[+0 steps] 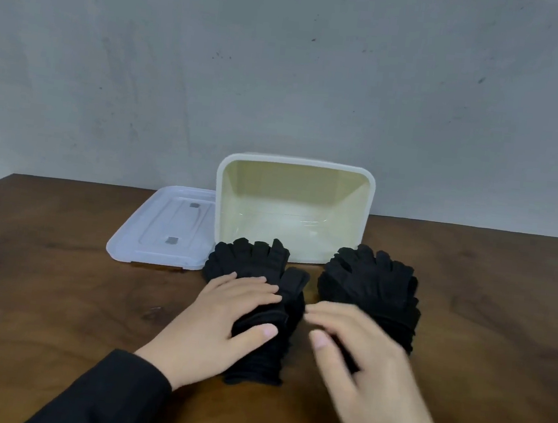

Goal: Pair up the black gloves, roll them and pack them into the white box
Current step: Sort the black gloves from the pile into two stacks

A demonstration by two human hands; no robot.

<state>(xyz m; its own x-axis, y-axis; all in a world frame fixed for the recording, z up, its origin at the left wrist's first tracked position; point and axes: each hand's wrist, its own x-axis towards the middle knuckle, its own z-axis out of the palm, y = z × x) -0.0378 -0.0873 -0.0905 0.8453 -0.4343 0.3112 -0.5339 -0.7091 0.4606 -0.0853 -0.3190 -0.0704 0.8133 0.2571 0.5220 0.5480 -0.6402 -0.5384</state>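
Two stacks of black gloves lie on the wooden table, fingers pointing away from the person, side by side with a narrow gap between. Left stack (pixel 257 278): several flat gloves, the cuff end nearest the person. Right stack (pixel 372 290): likewise layered, its edges fanned and ragged. The white box (pixel 293 209) stands just behind both stacks, tipped on its side, its opening facing the person, cream interior, nothing inside
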